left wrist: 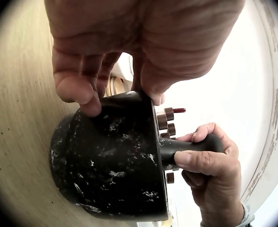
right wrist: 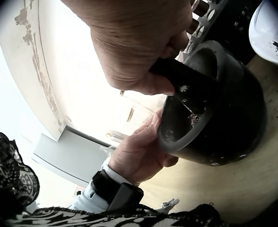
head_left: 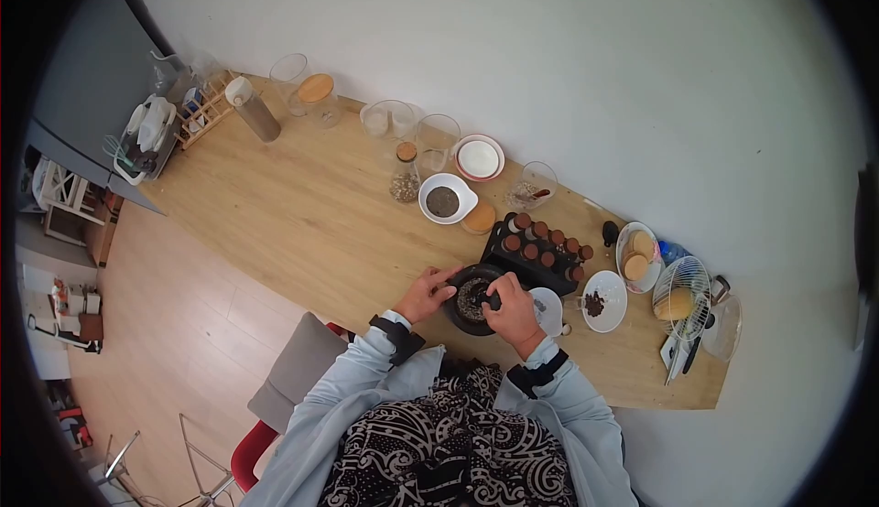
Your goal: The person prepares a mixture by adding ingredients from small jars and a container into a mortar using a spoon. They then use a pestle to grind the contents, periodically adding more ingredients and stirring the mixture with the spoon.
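A black mortar (head_left: 458, 320) stands at the table's front edge with dark, coarse bits (head_left: 470, 297) inside it. My left hand (head_left: 425, 296) holds its left side, thumb at the rim and fingers against the outer wall. White smudges mark that wall in the left wrist view. My right hand (head_left: 515, 316) grips the black pestle (left wrist: 195, 146), fingers wrapped round the handle and thumb along it. The pestle's lower end is down inside the mortar, hidden by the wall in the left wrist view.
Behind the mortar stands a black rack (head_left: 502, 265) of brown-capped jars. To its right are a white bowl (head_left: 614, 316) with dark pieces and a wire basket (head_left: 685, 278). A white bowl (head_left: 464, 194) with dark grounds and a corked glass bottle (head_left: 405, 177) stand further back.
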The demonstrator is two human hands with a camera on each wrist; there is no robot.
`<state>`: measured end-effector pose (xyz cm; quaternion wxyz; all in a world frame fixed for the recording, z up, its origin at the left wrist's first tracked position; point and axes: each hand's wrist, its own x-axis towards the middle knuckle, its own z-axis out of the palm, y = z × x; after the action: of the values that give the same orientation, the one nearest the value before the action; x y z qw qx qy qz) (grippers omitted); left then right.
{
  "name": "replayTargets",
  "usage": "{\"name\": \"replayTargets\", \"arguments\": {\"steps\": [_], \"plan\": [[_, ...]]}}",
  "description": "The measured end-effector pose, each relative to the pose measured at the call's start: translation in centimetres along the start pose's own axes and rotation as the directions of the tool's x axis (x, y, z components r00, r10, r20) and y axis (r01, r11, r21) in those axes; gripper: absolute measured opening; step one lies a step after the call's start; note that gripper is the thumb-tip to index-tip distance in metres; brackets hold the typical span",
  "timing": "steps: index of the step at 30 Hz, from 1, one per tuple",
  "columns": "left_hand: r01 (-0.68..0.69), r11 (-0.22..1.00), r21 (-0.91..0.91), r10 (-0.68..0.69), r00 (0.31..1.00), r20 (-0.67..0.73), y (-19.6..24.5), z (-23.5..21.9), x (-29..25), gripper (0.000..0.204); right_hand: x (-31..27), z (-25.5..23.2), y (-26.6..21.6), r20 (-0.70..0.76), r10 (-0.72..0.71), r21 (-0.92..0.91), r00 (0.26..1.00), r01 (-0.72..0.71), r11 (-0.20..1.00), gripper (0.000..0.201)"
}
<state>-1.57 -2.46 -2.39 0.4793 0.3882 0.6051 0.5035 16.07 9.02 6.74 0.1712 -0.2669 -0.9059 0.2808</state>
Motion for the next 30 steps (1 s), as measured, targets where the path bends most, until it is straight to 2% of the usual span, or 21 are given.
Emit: {"name": "replayTargets", "arguments": {"steps": [2, 6, 9, 15, 17, 21, 23, 27, 30], "plan": [[-0.032, 0.999, -0.003, 0.032, 0.999, -0.001, -0.2, 0.0, 0.1, 0.049, -0.2, -0.1, 0.1, 0.016, 0.041, 0.022, 0.999, -0.042, 0.999, 0.033], [-0.048, 0.998, -0.028, 0.048, 0.999, -0.004, -0.2, 0.0, 0.2, 0.049, -0.3, 0.0, 0.8, -0.031, 0.027, 0.073, 0.999, -0.025, 0.997, 0.034], [0.004, 1.0, -0.023, -0.004, 1.0, 0.003, -0.1, 0.0, 0.0, 0.049, -0.5, 0.3, 0.5, -0.051, 0.034, 0.118, 0.998, -0.027, 0.993, 0.034], [-0.003, 1.0, -0.001, 0.003, 1.0, 0.008, -0.1, -0.1, 0.0, 0.05, 0.1, -0.1, 0.8, 0.043, 0.007, 0.117, 0.999, -0.012, 0.993, 0.034], [-0.018, 1.0, -0.016, 0.018, 1.0, 0.007, 0.0, 0.0, 0.1, 0.05, 0.2, -0.9, 1.2, 0.154, 0.028, 0.095, 0.988, -0.043, 0.995, 0.034], [0.013, 0.999, -0.034, -0.012, 1.0, 0.017, 0.1, -0.2, 0.1, 0.05, 0.8, -0.3, 0.6, 0.096, 0.063, 0.066, 0.993, -0.07, 0.995, 0.035], [-0.067, 0.997, 0.028, 0.066, 0.998, 0.018, -0.5, -0.1, 0.3, 0.049, 0.7, 0.5, 0.1, 0.036, 0.022, 0.115, 0.999, -0.026, 0.993, 0.034], [-0.073, 0.997, 0.032, 0.072, 0.997, 0.029, -0.8, -0.1, 0.3, 0.049, 0.1, -0.6, 1.0, 0.095, 0.002, 0.164, 0.996, -0.018, 0.986, 0.034], [-0.056, 0.998, 0.01, 0.055, 0.998, 0.025, -0.3, -0.3, 0.3, 0.048, 0.6, -1.4, 1.5, 0.124, 0.076, 0.126, 0.989, -0.091, 0.988, 0.034]]}}
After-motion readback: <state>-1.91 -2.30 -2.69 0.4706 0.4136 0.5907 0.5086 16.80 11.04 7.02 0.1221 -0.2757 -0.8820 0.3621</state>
